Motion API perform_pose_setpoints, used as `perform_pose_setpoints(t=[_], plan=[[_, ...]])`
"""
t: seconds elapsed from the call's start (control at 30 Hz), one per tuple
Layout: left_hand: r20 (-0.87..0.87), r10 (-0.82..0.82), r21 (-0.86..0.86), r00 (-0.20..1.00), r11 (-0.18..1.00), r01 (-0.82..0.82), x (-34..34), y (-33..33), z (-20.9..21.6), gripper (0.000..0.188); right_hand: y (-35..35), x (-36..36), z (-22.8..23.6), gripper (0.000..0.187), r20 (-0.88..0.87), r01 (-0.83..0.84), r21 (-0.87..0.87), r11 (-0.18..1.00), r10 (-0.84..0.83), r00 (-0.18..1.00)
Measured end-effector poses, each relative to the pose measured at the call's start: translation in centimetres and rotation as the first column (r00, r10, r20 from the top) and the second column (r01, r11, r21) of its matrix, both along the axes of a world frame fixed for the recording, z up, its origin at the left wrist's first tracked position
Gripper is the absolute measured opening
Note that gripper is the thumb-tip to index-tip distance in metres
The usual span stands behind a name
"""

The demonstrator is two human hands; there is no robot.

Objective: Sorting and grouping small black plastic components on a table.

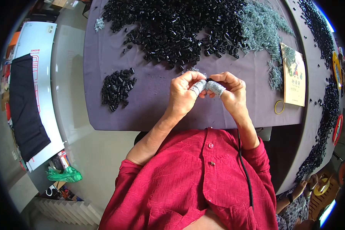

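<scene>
My left hand [180,96] and my right hand [234,94] meet above the near part of a grey cloth-covered table [149,115]. Their fingertips are closed together on a small black plastic piece [208,79], mostly hidden by the fingers. Silvery-grey wrapping covers both thumbs. Just behind the fingers lies a little heap of clear bits [195,70]. Farther back spreads a large pile of short black tubular pieces [168,30], with many small clear pieces [262,34] to its right. A smaller pile of black pieces [117,90] sits left of my hands.
On the right lie a yellow booklet [295,88] and a yellow ring [279,107]. Another table [283,180] beyond holds more black pieces [322,130]; another person's hand [301,188] shows at lower right. A white panel with black cloth [25,107] stands left, near a green bag [65,174].
</scene>
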State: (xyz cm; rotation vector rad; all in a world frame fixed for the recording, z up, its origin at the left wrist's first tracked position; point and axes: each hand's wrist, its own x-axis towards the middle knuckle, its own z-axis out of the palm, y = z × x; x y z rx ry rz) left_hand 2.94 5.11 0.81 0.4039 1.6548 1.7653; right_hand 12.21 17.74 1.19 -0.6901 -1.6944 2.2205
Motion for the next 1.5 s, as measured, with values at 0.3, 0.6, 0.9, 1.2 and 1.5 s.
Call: perform_pose_setpoints(t=[0.3, 0.6, 0.9, 1.2, 1.5], plan=[[-0.086, 0.011, -0.012, 0.996, 1.000, -0.012, 1.2, 0.3, -1.3, 0.019, -0.3, 0.8, -1.8, 0.022, -0.137, 0.082, 0.443, 0.893, -0.023, 0.990], [-0.176, -0.237, -0.187, 0.955, 0.961, 0.204, 4.3, 1.2, -1.2, 0.017, -0.2, 5.3, -0.8, 0.038, 0.049, -0.031, 0.807, 0.590, -0.015, 0.999], [-0.464, -0.223, -0.251, 0.858, 0.961, 0.114, 5.5, 2.0, -1.0, 0.018, -0.5, 6.8, -1.9, 0.038, -0.002, 0.029, 0.882, 0.470, -0.058, 0.998], [0.126, -0.204, -0.186, 0.971, 0.956, 0.225, 5.8, 1.6, -1.5, 0.005, -0.1, 6.7, -2.0, 0.040, -0.025, 0.031, 0.916, 0.400, -0.018, 1.000], [0.108, -0.252, -0.229, 0.962, 0.935, 0.271, 5.5, 1.4, -1.3, 0.008, 0.4, 6.7, -2.3, 0.035, -0.004, -0.018, 0.907, 0.422, 0.052, 0.999]])
